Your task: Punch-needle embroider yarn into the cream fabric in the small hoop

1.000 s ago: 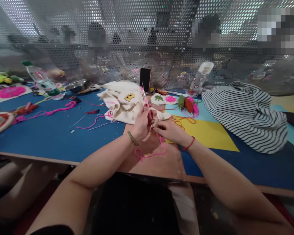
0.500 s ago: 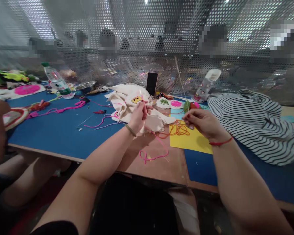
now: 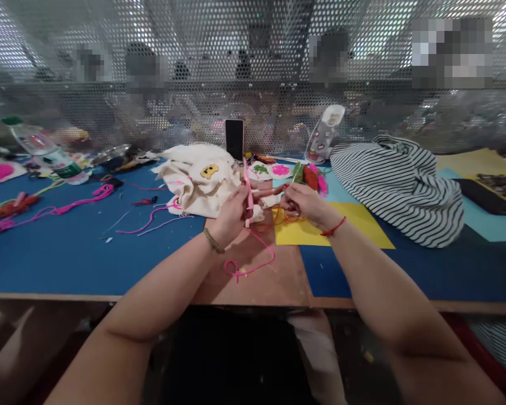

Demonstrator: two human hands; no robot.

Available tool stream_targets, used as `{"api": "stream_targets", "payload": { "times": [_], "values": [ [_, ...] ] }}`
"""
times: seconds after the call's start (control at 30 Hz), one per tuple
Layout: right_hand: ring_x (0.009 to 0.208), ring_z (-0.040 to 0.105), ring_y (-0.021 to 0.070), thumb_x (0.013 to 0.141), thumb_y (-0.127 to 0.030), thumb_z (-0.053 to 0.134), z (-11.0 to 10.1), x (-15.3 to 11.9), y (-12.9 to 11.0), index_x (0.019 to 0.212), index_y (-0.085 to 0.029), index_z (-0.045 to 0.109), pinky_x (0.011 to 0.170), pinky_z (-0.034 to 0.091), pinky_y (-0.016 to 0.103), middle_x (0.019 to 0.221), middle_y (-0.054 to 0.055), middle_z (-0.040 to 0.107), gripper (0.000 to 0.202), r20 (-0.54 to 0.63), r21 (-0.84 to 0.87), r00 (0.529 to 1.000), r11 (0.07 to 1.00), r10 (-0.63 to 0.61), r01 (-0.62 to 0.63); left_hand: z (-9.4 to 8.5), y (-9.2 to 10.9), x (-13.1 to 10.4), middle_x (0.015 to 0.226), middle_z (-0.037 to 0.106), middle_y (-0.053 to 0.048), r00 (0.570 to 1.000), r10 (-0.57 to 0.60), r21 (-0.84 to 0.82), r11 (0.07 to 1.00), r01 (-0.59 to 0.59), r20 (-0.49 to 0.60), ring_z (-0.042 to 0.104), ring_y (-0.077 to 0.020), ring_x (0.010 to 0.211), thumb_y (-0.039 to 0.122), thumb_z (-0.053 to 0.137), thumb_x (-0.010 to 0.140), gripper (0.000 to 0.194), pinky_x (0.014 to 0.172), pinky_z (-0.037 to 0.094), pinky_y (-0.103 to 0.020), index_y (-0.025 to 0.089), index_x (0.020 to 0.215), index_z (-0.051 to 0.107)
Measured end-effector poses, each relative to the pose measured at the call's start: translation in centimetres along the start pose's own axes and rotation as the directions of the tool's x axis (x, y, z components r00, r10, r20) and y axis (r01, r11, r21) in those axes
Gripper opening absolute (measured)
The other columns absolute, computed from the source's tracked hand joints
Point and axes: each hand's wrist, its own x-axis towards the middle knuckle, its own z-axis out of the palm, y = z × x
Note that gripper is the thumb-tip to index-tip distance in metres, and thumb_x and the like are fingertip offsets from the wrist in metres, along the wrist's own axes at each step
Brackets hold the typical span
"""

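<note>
My left hand [image 3: 235, 211] is closed on a slim pink tool [image 3: 249, 188] that stands nearly upright. Close on its right, my right hand [image 3: 299, 198] pinches a thin pale strand or wire [image 3: 295, 173]; the fingers of both hands almost meet. Beyond my left hand lies a crumpled cream cloth [image 3: 185, 160] with a yellow embroidered patch [image 3: 209, 170]. Orange thread [image 3: 278, 216] lies loosely under my right hand, partly over a yellow sheet [image 3: 341, 225]. A pink thread [image 3: 259, 268] loops on the brown board in front of my hands.
A phone [image 3: 235, 139] stands upright at the back. A striped cloth [image 3: 400, 188] and a dark phone [image 3: 488, 196] lie right. A tilted patterned cup [image 3: 324, 138] stands behind. At left are a bottle [image 3: 53, 154], a metal bowl [image 3: 113, 156] and pink yarn [image 3: 84, 201]. A perforated screen [image 3: 270, 101] rises behind.
My right hand has moved left, close to my left hand. The view has turned right, so the table items sit further left. The neighbouring person's arm at the left is out of view.
</note>
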Motion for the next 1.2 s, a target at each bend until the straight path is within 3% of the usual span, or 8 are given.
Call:
{"api": "stream_targets", "payload": {
  "times": [0.07,0.17,0.37,0.47,0.63,0.87,1.0,1.2],
  "values": [
    [0.041,0.029,0.0055,0.088,-0.037,0.059,0.9,-0.1,0.4,0.088,-0.018,0.053,0.041,0.021,0.02,0.049,-0.009,0.04,0.02,0.061,-0.038,0.998,0.999,0.026,-0.024,0.0,-0.1,0.2,0.098,0.075,-0.007,0.997,0.022,-0.1,0.995,-0.03,-0.077,0.065,-0.009,0.07,0.029,0.043,0.099,0.021,0.043,0.033,-0.016,0.018,0.085,0.053],
    [0.04,0.027,0.0046,0.078,-0.042,0.071,2.5,-0.2,1.0,0.092,-0.018,0.054,0.042,0.019,0.02,0.047,-0.012,0.036,0.032,0.098,-0.064,0.995,0.998,0.031,-0.025,0.3,-0.6,0.3,0.111,0.072,-0.009,0.998,0.022,-0.201,0.979,-0.033,-0.06,0.068,-0.0131,0.087,0.028,0.045,0.098,0.021,0.056,0.046,-0.019,0.017,0.085,0.055],
    [0.048,0.042,0.006,0.066,-0.047,0.077,4.4,-0.4,1.7,0.082,-0.019,0.057,0.044,0.027,0.02,0.061,-0.005,0.055,0.038,0.086,-0.12,0.987,0.984,0.139,-0.128,1.3,-1.0,-0.4,0.107,0.071,-0.009,0.999,0.025,-0.231,0.972,-0.031,-0.028,0.067,-0.0173,0.094,0.03,0.052,0.096,0.02,0.07,0.053,-0.026,0.018,0.079,0.055],
    [0.047,0.039,0.0047,0.067,-0.048,0.077,4.1,-0.6,1.5,0.076,-0.017,0.058,0.043,0.025,0.019,0.059,-0.004,0.053,0.038,0.153,-0.14,0.979,0.983,0.137,-0.116,1.2,-0.3,-0.5,0.104,0.071,-0.008,0.996,0.065,-0.218,0.973,-0.075,-0.054,0.067,-0.0153,0.096,0.021,0.048,0.097,0.018,0.078,0.051,-0.025,0.018,0.081,0.055],
    [0.042,0.027,0.0018,0.069,-0.052,0.075,2.7,-1.0,0.7,0.08,-0.015,0.061,0.041,0.017,0.02,0.054,-0.009,0.043,0.041,0.281,-0.213,0.933,0.963,0.224,-0.167,0.4,0.6,0.1,0.089,0.072,-0.005,0.99,0.095,-0.289,0.949,-0.123,-0.108,0.069,-0.0136,0.087,0.011,0.043,0.096,0.014,0.084,0.051,-0.029,0.018,0.096,0.055],
    [0.04,0.026,0.0032,0.065,-0.062,0.074,2.5,-0.5,0.8,0.09,-0.018,0.056,0.042,0.016,0.021,0.049,-0.012,0.037,0.053,0.041,-0.174,0.997,0.983,0.059,-0.051,0.5,0.2,-0.1,0.089,0.073,-0.007,0.996,0.079,-0.309,0.947,-0.09,-0.047,0.07,-0.0151,0.087,0.008,0.043,0.095,0.016,0.082,0.052,-0.029,0.017,0.094,0.057],
    [0.042,0.028,0.0031,0.065,-0.059,0.074,2.7,-0.6,1.1,0.076,-0.017,0.056,0.042,0.018,0.021,0.052,-0.009,0.043,0.047,0.122,-0.257,0.988,0.964,0.096,-0.062,0.9,0.4,-0.3,0.087,0.072,-0.008,1.0,0.01,-0.345,0.938,-0.014,-0.014,0.069,-0.0146,0.079,0.007,0.044,0.093,0.018,0.081,0.053,-0.029,0.015,0.089,0.06],
    [0.044,0.031,0.0038,0.069,-0.058,0.07,2.3,-1.2,0.4,0.068,-0.017,0.057,0.043,0.022,0.022,0.055,-0.007,0.043,0.043,0.281,-0.464,0.929,0.882,0.241,-0.088,0.3,1.1,0.3,0.075,0.065,-0.003,0.996,0.025,-0.411,0.91,-0.057,-0.082,0.059,-0.0098,0.06,0.008,0.038,0.096,0.022,0.068,0.052,-0.025,0.016,0.097,0.059]
  ]
}}
